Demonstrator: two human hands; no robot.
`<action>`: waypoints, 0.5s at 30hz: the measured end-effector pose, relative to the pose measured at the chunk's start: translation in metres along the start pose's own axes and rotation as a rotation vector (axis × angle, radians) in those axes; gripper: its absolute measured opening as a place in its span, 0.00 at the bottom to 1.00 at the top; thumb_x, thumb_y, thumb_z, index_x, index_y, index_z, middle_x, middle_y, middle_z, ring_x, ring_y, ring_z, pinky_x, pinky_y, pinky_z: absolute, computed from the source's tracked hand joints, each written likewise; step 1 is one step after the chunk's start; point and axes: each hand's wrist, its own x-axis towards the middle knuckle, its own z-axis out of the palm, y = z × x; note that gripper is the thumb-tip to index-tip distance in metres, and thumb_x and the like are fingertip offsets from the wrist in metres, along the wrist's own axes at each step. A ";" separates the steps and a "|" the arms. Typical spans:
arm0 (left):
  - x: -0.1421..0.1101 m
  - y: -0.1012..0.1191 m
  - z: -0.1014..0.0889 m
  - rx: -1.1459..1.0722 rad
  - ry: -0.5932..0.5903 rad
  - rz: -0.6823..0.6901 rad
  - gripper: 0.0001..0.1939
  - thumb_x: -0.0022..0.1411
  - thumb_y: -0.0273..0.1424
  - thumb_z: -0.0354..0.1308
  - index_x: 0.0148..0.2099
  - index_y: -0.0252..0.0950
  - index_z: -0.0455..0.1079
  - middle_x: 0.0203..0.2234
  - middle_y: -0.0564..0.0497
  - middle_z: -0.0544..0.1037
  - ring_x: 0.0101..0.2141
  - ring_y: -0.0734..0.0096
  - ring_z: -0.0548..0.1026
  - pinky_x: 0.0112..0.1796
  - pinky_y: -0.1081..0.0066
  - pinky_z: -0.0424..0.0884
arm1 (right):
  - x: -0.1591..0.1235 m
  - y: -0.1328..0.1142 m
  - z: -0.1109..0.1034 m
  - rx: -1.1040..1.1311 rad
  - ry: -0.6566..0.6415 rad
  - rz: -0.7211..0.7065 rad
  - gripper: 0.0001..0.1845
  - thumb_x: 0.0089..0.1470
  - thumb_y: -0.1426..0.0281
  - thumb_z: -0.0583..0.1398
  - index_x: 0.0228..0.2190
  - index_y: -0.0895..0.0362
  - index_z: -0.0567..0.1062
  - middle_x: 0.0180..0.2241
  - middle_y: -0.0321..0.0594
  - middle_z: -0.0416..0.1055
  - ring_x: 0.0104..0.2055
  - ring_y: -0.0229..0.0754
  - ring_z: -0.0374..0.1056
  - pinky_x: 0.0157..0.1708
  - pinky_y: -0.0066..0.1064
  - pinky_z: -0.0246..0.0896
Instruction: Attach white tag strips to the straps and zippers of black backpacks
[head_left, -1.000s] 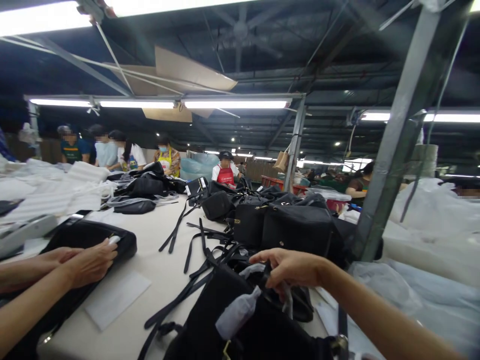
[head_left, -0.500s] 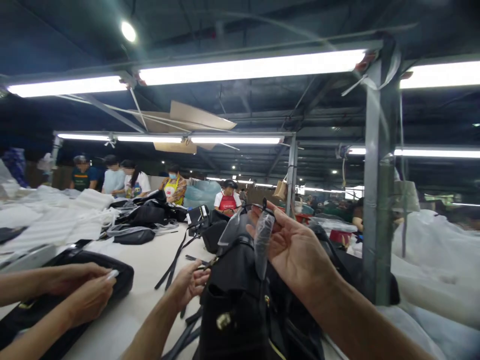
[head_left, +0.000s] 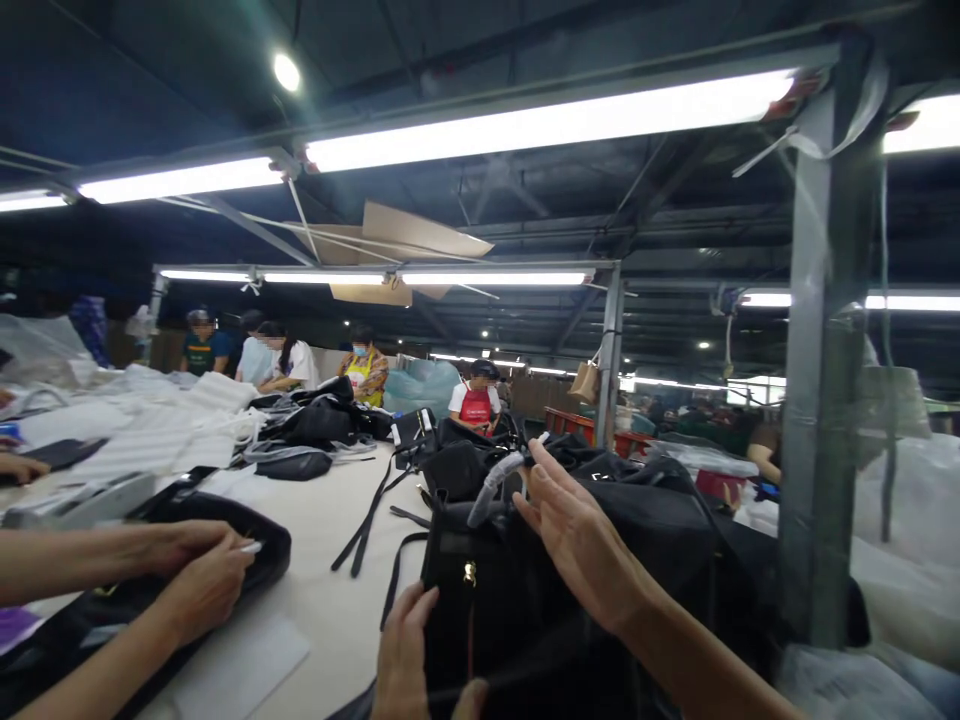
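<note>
A black bag with a small gold emblem on its front stands before me on the table. My left hand grips its lower left side, fingers along the edge and thumb on the front. The bag's handle, wrapped in clear plastic, arches over the top. Close to the right of that handle is my right hand, its fingers stretched out and nothing seen in its grasp. Whether its fingertips touch the handle I cannot make out.
At left, a co-worker's hands hold a small white piece over another black bag. More black bags crowd the right side. A metal post rises there. White wrapping and dark bags lie farther back.
The bag now shows its emblem front, and the plastic-wrapped handle has come down from my raised right hand. My left hand has moved down onto the bag's side. The view has shifted left.
</note>
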 end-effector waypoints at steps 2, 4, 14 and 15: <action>0.000 0.005 0.007 0.182 0.101 0.163 0.23 0.47 0.32 0.65 0.48 0.40 0.73 0.53 0.38 0.69 0.57 0.42 0.64 0.60 0.49 0.57 | -0.005 0.008 -0.009 -0.008 -0.003 0.013 0.39 0.53 0.56 0.64 0.62 0.50 0.59 0.68 0.40 0.51 0.69 0.42 0.45 0.68 0.44 0.41; 0.005 0.009 0.013 0.361 0.161 0.279 0.17 0.52 0.32 0.62 0.46 0.38 0.73 0.48 0.39 0.72 0.52 0.45 0.68 0.56 0.51 0.61 | -0.007 0.019 -0.021 -0.008 0.001 0.023 0.40 0.52 0.52 0.64 0.62 0.49 0.60 0.68 0.40 0.52 0.69 0.43 0.45 0.67 0.46 0.43; 0.033 0.021 0.031 0.744 -0.312 -0.083 0.10 0.59 0.38 0.51 0.28 0.42 0.61 0.22 0.47 0.75 0.27 0.54 0.73 0.28 0.66 0.55 | -0.011 0.050 -0.043 -0.037 -0.024 -0.131 0.38 0.55 0.53 0.63 0.61 0.54 0.62 0.60 0.38 0.66 0.65 0.47 0.57 0.65 0.46 0.48; 0.039 0.018 0.031 0.731 -0.339 -0.087 0.11 0.59 0.39 0.52 0.27 0.42 0.61 0.22 0.48 0.75 0.27 0.56 0.73 0.29 0.67 0.56 | -0.010 0.050 -0.042 -0.067 -0.037 -0.136 0.39 0.55 0.53 0.63 0.62 0.55 0.60 0.59 0.38 0.68 0.63 0.48 0.60 0.65 0.46 0.49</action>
